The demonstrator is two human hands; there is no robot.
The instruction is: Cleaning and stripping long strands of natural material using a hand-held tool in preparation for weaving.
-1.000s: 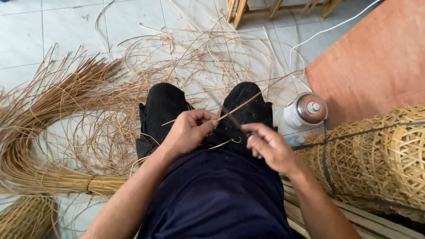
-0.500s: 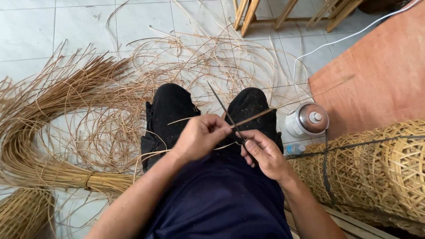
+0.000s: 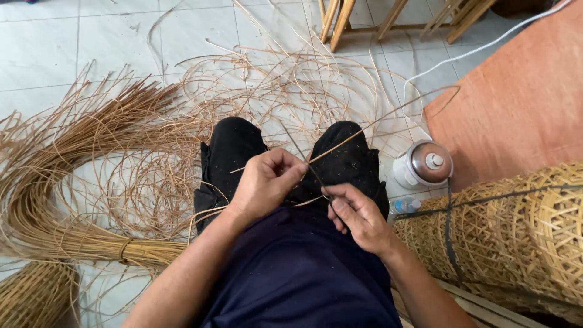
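Observation:
Over my lap, my left hand (image 3: 267,182) pinches a thin tan rattan strip (image 3: 376,121) that runs up and to the right above my knees. Just right of it, my right hand (image 3: 355,215) grips a thin dark blade-like tool (image 3: 302,155) whose tip points up between the knees. The strip crosses the tool near my left fingertips. My dark trousers (image 3: 291,267) fill the lower middle.
A large bundle of rattan strands (image 3: 67,182) curves across the tiled floor on the left. Loose strands (image 3: 273,85) lie ahead. Woven baskets (image 3: 516,237) tied with a dark strap lie at right, beside a small white pot (image 3: 425,164), an orange board (image 3: 522,97) and wooden legs (image 3: 340,18).
My hands have come closer together over my lap. The rattan strip now reaches farther up and right, and the tool stands between my knees.

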